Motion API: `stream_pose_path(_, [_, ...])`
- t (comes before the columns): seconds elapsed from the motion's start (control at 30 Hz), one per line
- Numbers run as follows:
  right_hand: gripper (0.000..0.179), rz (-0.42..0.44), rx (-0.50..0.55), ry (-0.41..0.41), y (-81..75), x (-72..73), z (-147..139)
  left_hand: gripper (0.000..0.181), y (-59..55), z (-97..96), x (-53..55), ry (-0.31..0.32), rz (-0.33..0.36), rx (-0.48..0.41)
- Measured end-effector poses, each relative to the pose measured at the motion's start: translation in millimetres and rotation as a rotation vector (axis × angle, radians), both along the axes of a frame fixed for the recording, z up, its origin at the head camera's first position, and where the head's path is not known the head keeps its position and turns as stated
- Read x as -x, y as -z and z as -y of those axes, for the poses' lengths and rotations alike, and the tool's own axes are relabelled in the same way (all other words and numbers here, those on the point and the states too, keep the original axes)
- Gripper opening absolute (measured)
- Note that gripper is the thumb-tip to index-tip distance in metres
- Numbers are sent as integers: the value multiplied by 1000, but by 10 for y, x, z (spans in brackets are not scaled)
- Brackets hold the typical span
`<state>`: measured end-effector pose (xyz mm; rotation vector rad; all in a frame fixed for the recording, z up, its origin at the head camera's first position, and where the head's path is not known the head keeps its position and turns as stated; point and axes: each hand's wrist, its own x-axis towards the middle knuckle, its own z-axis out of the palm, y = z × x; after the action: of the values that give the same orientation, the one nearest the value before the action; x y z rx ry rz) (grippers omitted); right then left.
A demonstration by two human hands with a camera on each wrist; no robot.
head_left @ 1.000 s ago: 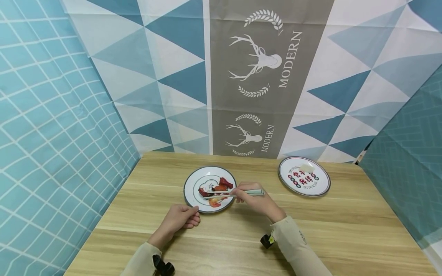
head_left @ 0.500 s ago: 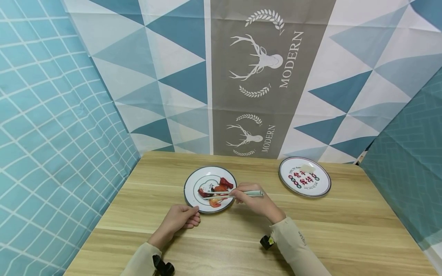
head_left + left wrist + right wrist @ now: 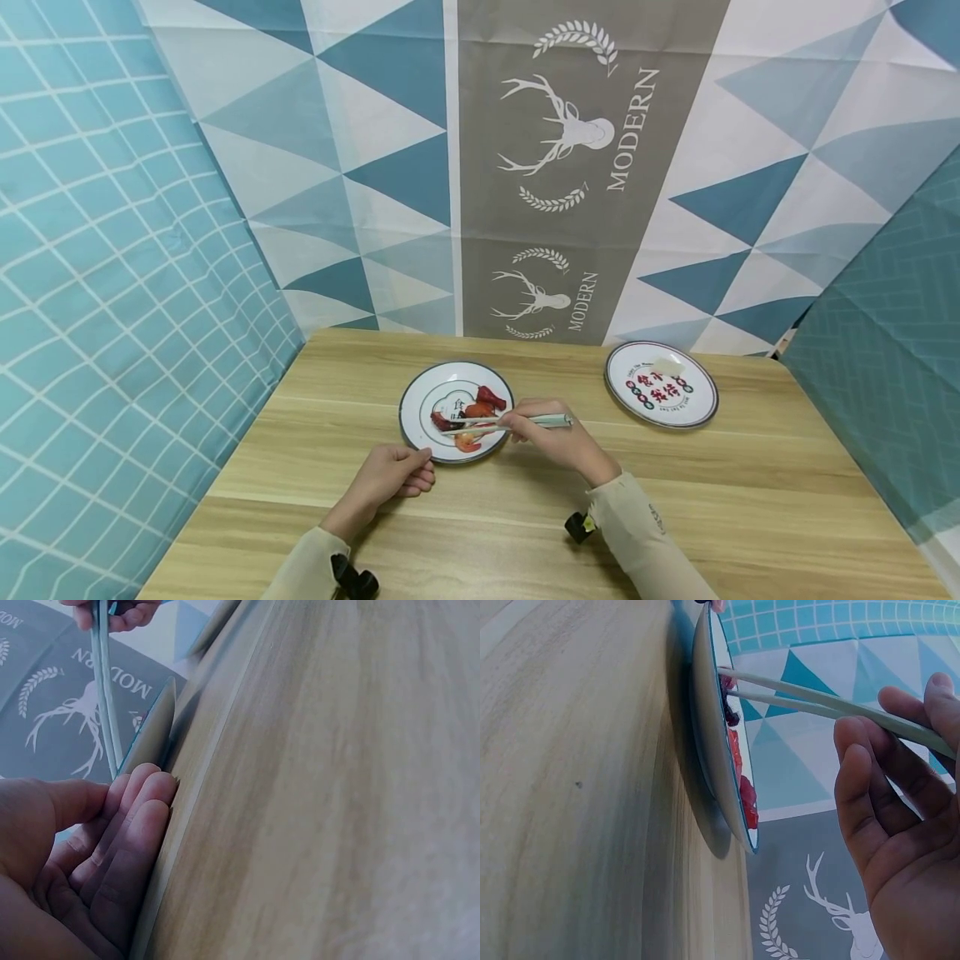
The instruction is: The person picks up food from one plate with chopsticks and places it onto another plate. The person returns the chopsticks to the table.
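Note:
A white plate point(image 3: 417, 398) with a dark rim sits at the middle of the table and bears several pieces of food. Among these are a dark red piece point(image 3: 442, 421), a glossy red piece point(image 3: 491, 397), an orange-red piece point(image 3: 480, 410) and a shrimp point(image 3: 467, 442). My left hand point(image 3: 390, 477) pinches the plate's near-left rim between thumb and fingers. With my right hand point(image 3: 557, 432) I hold a pair of pale green chopsticks point(image 3: 817, 701) level over the plate. Their tips lie at the dark red piece; whether they squeeze it I cannot tell.
Toward the back right of the wooden table point(image 3: 750, 483) stands a second white plate point(image 3: 626, 360) with red characters and a pale flat piece point(image 3: 666, 367) on it. Patterned cloth point(image 3: 397, 108) hangs behind the table, and tiled-pattern cloth point(image 3: 112, 292) on the left.
Both hands and the plate have stayed in place. The chopstick tips have shifted only slightly around the dark red piece, and more of the plate's central print shows.

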<state>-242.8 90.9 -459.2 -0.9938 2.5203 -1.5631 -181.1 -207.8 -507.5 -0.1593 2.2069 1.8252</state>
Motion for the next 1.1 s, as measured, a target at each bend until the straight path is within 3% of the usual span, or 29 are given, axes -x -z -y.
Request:
stream_pose_path(0.33, [22, -58, 0, -19, -30, 0, -41, 39, -3, -4, -4, -6, -1, 8])
stream_pose_path(1.1, [18, -43, 17, 33, -177, -121, -434, 39, -11, -15, -18, -14, -3, 15])
